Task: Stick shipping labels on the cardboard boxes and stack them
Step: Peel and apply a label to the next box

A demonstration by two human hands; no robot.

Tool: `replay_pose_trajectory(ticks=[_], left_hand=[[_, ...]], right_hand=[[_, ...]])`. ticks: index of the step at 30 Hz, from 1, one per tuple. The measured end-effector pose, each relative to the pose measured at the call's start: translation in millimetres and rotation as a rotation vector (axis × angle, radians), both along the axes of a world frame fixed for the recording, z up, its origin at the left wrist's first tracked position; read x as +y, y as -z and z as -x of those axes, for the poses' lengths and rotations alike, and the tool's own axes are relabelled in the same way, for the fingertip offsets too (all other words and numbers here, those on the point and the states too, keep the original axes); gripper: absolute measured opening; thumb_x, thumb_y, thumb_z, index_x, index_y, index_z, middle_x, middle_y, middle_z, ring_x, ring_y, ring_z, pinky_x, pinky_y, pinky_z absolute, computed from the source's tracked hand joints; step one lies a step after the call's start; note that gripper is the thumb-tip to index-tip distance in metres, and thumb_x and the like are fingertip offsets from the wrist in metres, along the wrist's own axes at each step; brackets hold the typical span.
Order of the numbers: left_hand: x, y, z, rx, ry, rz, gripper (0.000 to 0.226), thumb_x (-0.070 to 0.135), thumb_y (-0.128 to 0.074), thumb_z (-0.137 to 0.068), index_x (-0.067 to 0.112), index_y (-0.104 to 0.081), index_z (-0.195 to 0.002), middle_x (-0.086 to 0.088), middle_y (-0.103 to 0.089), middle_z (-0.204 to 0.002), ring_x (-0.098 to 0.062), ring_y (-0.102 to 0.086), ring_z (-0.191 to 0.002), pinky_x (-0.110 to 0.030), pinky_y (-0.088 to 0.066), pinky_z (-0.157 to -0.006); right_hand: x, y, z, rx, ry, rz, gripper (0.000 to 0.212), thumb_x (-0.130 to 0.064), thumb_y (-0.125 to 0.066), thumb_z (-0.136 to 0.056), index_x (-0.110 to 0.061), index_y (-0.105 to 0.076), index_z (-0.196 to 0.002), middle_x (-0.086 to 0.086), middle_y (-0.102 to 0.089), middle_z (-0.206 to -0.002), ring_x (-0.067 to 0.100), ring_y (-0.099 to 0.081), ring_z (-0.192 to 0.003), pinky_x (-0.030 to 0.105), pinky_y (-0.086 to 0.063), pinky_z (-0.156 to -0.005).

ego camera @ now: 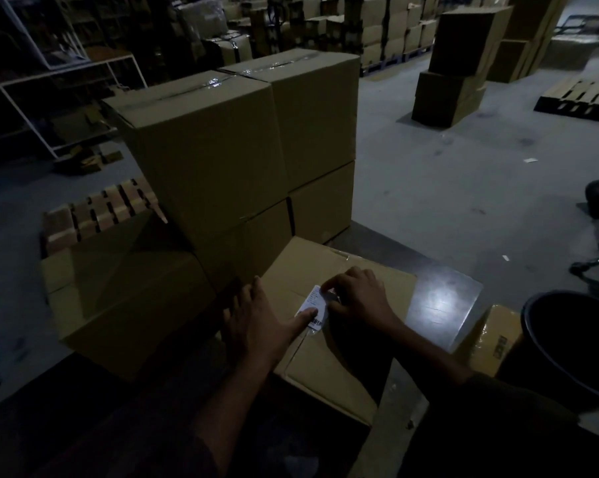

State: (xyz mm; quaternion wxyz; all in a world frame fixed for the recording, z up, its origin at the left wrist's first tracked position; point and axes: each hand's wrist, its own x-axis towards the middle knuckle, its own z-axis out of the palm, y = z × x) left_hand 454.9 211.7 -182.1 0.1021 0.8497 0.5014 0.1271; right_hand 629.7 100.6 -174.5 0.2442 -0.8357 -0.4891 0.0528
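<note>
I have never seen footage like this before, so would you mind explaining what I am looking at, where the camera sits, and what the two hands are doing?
There is no machine here: a person is working with bare hands, and the single picture comes from a camera worn on their head, looking forward and down. That is why both forearms reach in from the bottom edge.

In front of them lies a cardboard box on a dark table. On its top is a white shipping label. The left hand lies flat on the box, its thumb pressing the label down. The right hand pinches the label's upper edge with curled fingers.

Behind stands a stack of boxes, two high, taped shut. A black bin sits to the right. The room is a dim warehouse with more cartons farther back.
</note>
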Motion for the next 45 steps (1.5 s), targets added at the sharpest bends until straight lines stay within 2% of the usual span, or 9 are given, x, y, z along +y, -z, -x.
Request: replay_pose_trajectory(ticks=[6,10,15,21,27,31,34,41,45], left_hand=[[0,0,-2,-0.004,-0.009,0.010,0.146,0.111,-0.035,-0.055,0.016,-0.022,-0.164,-0.008,-0.035,-0.165,-0.027,-0.034,-0.150,-0.049,-0.025,-0.121],[1,1,-1,-0.016,-0.006,0.009,0.146,0.111,-0.034,-0.053,0.016,-0.024,-0.164,-0.008,-0.036,-0.164,-0.027,-0.035,-0.149,-0.049,-0.027,-0.120],[0,-1,0,-0.022,-0.004,0.012,0.147,0.112,-0.033,-0.053,0.016,-0.024,-0.164,-0.007,-0.036,-0.163,-0.026,-0.035,-0.149,-0.048,-0.027,-0.120],[1,-3,-2,-0.030,-0.017,0.026,0.150,0.114,-0.030,-0.049,0.016,-0.026,-0.163,-0.007,-0.037,-0.164,-0.027,-0.036,-0.149,-0.050,-0.027,-0.122],[1,-1,-3,-0.050,-0.044,0.018,0.136,0.109,-0.024,-0.063,0.016,-0.030,-0.162,-0.007,-0.040,-0.163,-0.027,-0.038,-0.148,-0.048,-0.027,-0.121],[1,-3,-1,-0.073,-0.092,0.067,0.111,0.093,-0.038,-0.082,0.018,-0.030,-0.163,-0.008,-0.039,-0.163,-0.030,-0.037,-0.147,-0.049,-0.023,-0.120],[2,-2,9,-0.048,-0.147,0.107,0.101,0.078,-0.054,-0.089,0.020,-0.023,-0.165,-0.015,-0.037,-0.162,-0.037,-0.034,-0.147,-0.050,-0.024,-0.122],[-10,-8,40,-0.080,-0.099,0.344,0.132,0.077,-0.076,-0.074,0.018,-0.005,-0.168,-0.017,-0.026,-0.169,-0.038,-0.029,-0.153,-0.047,-0.027,-0.122],[-16,-8,24,-0.247,-0.102,0.349,0.137,0.074,-0.082,-0.069,0.021,-0.004,-0.168,-0.015,-0.021,-0.169,-0.036,-0.029,-0.153,-0.047,-0.028,-0.120]], right_hand=[[-12,11,-4,-0.017,-0.003,-0.042,0.032,-0.044,-0.070,-0.084,-0.034,-0.068,-0.115,-0.007,-0.052,-0.105,0.015,-0.039,-0.101,0.031,-0.032,-0.081],[-14,15,-7,-0.017,-0.002,-0.029,0.026,-0.057,-0.059,-0.082,-0.040,-0.071,-0.097,-0.010,-0.057,-0.098,0.015,-0.044,-0.099,0.030,-0.031,-0.078],[-14,22,-7,-0.039,0.044,-0.083,0.018,-0.042,-0.066,-0.087,-0.033,-0.071,-0.103,-0.008,-0.056,-0.102,0.014,-0.041,-0.100,0.017,-0.026,-0.076],[-31,13,17,-0.010,0.167,-0.051,0.023,-0.045,-0.063,-0.090,-0.034,-0.069,-0.109,-0.007,-0.057,-0.113,0.015,-0.042,-0.106,0.029,-0.028,-0.083],[-66,19,73,-0.105,0.319,-0.118,0.034,-0.045,-0.052,-0.089,-0.035,-0.061,-0.121,-0.012,-0.054,-0.130,0.017,-0.043,-0.127,0.040,-0.020,-0.108],[-58,23,54,-0.042,0.212,-0.201,0.031,-0.032,-0.061,-0.094,-0.025,-0.066,-0.123,-0.006,-0.059,-0.129,0.015,-0.044,-0.122,0.027,-0.027,-0.093],[-46,21,25,-0.056,0.066,-0.204,0.030,-0.036,-0.059,-0.095,-0.027,-0.068,-0.121,-0.009,-0.061,-0.126,0.013,-0.048,-0.119,0.031,-0.040,-0.096],[-23,2,-51,0.017,-0.236,-0.015,0.033,-0.041,-0.057,-0.095,-0.030,-0.069,-0.124,-0.003,-0.062,-0.131,0.019,-0.052,-0.122,0.048,-0.047,-0.102],[-10,-7,-37,-0.011,-0.180,0.070,0.034,-0.050,-0.060,-0.093,-0.038,-0.066,-0.125,-0.001,-0.055,-0.130,0.020,-0.045,-0.124,0.038,-0.037,-0.101]])
